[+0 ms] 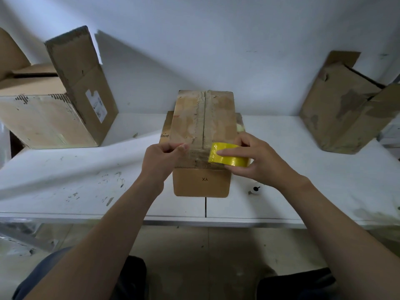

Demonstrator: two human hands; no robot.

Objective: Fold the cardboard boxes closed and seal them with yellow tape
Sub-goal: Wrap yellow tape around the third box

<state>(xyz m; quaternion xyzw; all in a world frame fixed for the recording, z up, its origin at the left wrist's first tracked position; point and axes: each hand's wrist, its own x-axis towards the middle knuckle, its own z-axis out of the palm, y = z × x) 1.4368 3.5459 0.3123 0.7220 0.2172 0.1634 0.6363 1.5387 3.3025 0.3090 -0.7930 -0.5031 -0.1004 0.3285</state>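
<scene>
Progress so far, as we read it: one box folded, none sealed, two not started

Our worn brown cardboard box sits in the middle of the scuffed white table, right under both sets of fingers. Its top flaps are down and meet in a seam running straight away from our fingertips. We see no yellow strip along that seam, so the taping looks like it's only just starting.

Our right hand is wrapped around the glossy yellow tape roll, index finger laid across its outer face. The roll is pressed to the near edge of the box, just right of the seam. Our left hand has its fingers curled, thumb and forefinger pinched together at the near left edge of the box top. There might be a loose tape end in that pinch, but we honestly can't tell.

Way out past the left fingers is a big tan cardboard box with a flap sticking up. Out past the right fingers is a battered brown cardboard box, tilted with its flaps open. Both of those need folding and taping after this one

A small black-and-white knob thing lies on the table just behind the right fingers, near the wrist
</scene>
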